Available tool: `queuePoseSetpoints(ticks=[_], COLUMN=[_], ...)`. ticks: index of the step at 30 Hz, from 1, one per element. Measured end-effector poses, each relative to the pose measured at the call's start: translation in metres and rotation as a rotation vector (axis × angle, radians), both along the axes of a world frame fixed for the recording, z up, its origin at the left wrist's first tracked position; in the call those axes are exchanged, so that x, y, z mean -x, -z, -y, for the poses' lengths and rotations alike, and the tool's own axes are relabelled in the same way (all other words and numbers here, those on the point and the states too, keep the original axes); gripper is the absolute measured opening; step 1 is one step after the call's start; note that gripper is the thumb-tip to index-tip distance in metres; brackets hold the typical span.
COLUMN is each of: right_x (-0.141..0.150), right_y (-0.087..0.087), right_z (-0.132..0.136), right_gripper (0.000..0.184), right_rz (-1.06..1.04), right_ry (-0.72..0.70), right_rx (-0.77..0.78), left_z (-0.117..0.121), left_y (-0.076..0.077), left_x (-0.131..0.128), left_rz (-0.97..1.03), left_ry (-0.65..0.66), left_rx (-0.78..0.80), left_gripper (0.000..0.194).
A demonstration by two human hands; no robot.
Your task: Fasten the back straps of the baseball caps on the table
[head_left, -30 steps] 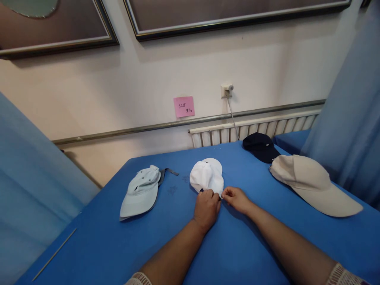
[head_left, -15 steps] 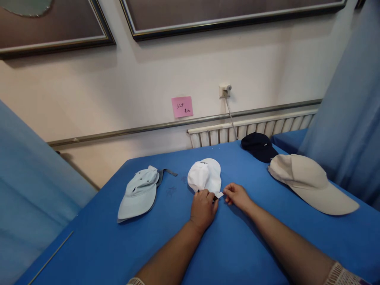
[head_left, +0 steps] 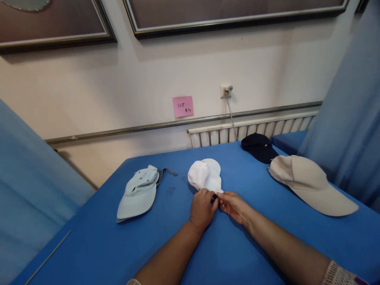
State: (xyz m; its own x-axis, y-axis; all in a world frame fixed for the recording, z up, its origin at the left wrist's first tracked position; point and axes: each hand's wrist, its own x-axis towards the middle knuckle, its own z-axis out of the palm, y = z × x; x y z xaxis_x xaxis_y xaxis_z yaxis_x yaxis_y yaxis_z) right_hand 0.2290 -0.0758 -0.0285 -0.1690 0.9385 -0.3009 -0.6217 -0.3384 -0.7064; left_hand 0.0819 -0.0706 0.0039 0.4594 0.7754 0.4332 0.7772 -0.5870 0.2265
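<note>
A white cap point(head_left: 204, 174) lies in the middle of the blue-covered table point(head_left: 97, 241), its brim turned toward the wall. At the cap's near edge, my left hand point(head_left: 202, 206) is closed on its back strap, and a small dark piece shows by the fingertips. My right hand point(head_left: 233, 204) pinches the white end of the same strap, close against the left fingers. The fingers hide most of the strap and its fastening.
On the left lies a pale blue cap point(head_left: 139, 194) with a loose grey strap. A beige cap point(head_left: 308, 182) and a navy cap point(head_left: 259, 147) are at the right. Behind the table stand a radiator point(head_left: 213, 136) and a metal rail point(head_left: 142, 128); curtains point(head_left: 32, 190) hang at both sides.
My right hand has moved left, from just beside the strap's free white end to pinching it next to my left hand. The left hand keeps its place on the cap.
</note>
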Motion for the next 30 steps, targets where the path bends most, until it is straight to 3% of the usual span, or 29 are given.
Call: queuePoseSetpoints(ticks=[6, 11, 20, 30], right_x=[-0.0010, 0.0017, -0.0036, -0.0044], right_y=[-0.0004, -0.0016, -0.0028, 0.0008], right_z=[-0.0007, -0.0004, -0.0028, -0.0044], right_gripper=[0.029, 0.035, 0.038, 0.038], right_rz=[0.043, 0.183, 0.213, 0.242], right_ry=[0.019, 0.071, 0.050, 0.079], right_rx=[-0.015, -0.085, -0.117, -0.147], left_z=[0.0019, 0.0016, 0.0001, -0.0004], left_y=[0.0011, 0.0004, -0.0030, -0.0008], left_x=[-0.0006, 0.0017, 0.0046, 0.0053], left_rz=[0.095, 0.152, 0.192, 0.157], left_ry=[0.034, 0.032, 0.059, -0.021], left_rx=[0.035, 0.084, 0.083, 0.058], left_gripper=[0.019, 0.007, 0.010, 0.016])
